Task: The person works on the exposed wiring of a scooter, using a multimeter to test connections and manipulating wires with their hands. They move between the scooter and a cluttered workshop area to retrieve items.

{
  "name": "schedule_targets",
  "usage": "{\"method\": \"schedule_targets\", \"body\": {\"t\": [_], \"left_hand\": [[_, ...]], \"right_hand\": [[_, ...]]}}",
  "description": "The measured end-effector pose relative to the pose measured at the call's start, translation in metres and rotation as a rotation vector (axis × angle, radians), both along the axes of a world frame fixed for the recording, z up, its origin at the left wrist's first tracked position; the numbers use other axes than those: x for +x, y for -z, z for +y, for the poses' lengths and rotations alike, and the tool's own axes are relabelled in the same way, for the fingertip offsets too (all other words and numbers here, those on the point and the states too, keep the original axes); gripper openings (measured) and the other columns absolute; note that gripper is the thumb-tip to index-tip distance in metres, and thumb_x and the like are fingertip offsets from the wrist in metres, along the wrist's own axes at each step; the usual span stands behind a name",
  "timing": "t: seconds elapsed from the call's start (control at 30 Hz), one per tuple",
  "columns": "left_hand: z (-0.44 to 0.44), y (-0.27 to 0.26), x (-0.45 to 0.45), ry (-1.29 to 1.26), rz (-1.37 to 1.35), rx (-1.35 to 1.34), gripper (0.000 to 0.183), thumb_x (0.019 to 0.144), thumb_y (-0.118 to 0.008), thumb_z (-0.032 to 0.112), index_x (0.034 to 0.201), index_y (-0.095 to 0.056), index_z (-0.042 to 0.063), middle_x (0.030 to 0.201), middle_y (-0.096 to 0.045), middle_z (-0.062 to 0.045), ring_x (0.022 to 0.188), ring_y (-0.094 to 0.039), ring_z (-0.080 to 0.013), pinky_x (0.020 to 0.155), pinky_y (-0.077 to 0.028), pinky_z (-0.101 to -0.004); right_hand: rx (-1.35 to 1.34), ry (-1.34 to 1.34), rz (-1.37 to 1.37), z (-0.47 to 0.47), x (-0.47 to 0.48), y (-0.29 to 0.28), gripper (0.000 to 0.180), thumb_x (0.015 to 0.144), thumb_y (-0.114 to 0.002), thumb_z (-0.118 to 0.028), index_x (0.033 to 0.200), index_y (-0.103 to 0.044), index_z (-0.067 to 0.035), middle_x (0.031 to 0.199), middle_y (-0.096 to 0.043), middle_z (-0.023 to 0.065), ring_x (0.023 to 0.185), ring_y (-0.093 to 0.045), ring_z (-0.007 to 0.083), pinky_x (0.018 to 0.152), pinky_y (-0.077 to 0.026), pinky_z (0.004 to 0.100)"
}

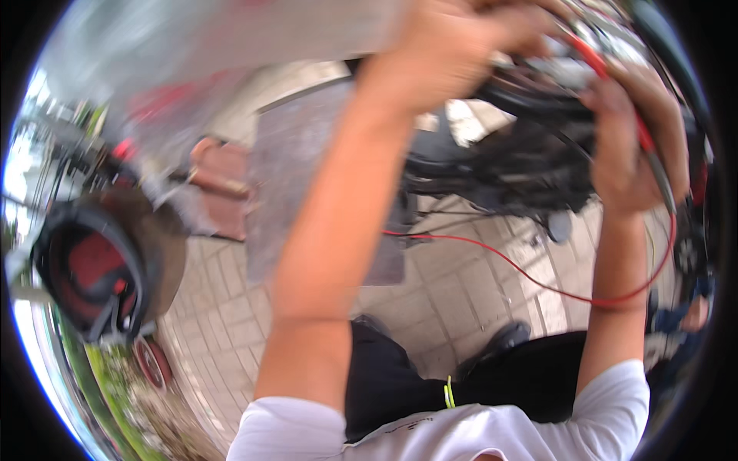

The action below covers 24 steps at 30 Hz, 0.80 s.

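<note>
A red test probe [644,135] with a grey rear end lies in my right hand [620,155], its front end pointing up and to the left. From its rear a thin red lead [519,268] loops down and back to the left, passing out of sight at my left forearm. At the top, my left hand [450,52] is blurred, with its fingers close to the probe's front end; whether they grip anything cannot be made out. Beneath both hands are black motorcycle-like parts [519,161], also blurred, with some shiny metal among them.
A helmet [167,253] with red lining sits at the left. Beside my left forearm is a flat greyish board [288,190], with a reddish-brown case [225,196] next to it. Clear plastic sheeting [184,109] hangs upper left. Another person's hand [696,314] shows at the right rim.
</note>
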<state>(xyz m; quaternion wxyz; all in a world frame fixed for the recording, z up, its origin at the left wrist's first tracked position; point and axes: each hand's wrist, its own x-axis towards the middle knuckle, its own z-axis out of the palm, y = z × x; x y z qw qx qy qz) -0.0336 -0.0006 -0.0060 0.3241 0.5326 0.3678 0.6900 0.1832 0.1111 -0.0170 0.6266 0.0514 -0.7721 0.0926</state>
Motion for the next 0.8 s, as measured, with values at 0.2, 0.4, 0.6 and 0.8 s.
{"method": "schedule_targets", "body": {"t": [0.2,0.4,0.6,0.8], "left_hand": [[0.04,0.006,0.05,-0.149,0.173,0.15,0.02,0.092,-0.064,0.015,0.103,-0.075,0.003,0.084,-0.074,-0.008,0.079,-0.071,-0.0147,0.069,-0.055,-0.0295],[0.035,0.011,0.088,-0.489,0.072,0.292,0.015,0.092,-0.061,0.013,0.092,-0.066,-0.001,0.079,-0.067,-0.021,0.078,-0.067,-0.0394,0.068,-0.051,-0.0444],[0.036,0.01,0.09,-0.582,0.124,0.417,0.01,0.085,-0.063,0.006,0.082,-0.06,-0.004,0.073,-0.062,-0.022,0.07,-0.062,-0.0416,0.062,-0.047,-0.046],[0.03,0.011,0.085,-0.504,0.112,0.358,0.011,0.087,-0.062,0.007,0.082,-0.06,-0.003,0.072,-0.061,-0.022,0.071,-0.063,-0.0421,0.062,-0.047,-0.0465]], "right_hand": [[-0.185,0.063,-0.085,0.025,0.029,0.011,0.017,0.095,-0.056,0.006,0.11,-0.063,0.011,0.096,-0.069,0.0201,0.078,-0.064,0.0213,0.075,-0.054,0.0312],[-0.227,0.058,-0.026,0.039,0.029,0.016,0.021,0.099,-0.052,0.003,0.114,-0.062,0.013,0.098,-0.069,0.0228,0.081,-0.064,0.0232,0.077,-0.054,0.0326],[-0.237,0.043,0.006,0.039,0.033,0.014,0.023,0.098,-0.052,0.002,0.114,-0.064,0.014,0.093,-0.069,0.0232,0.08,-0.066,0.0254,0.078,-0.055,0.0338],[-0.177,-0.004,0.042,0.029,0.019,0.014,0.023,0.098,-0.053,0.002,0.114,-0.064,0.014,0.09,-0.069,0.0233,0.077,-0.065,0.0256,0.076,-0.055,0.0336]]}}
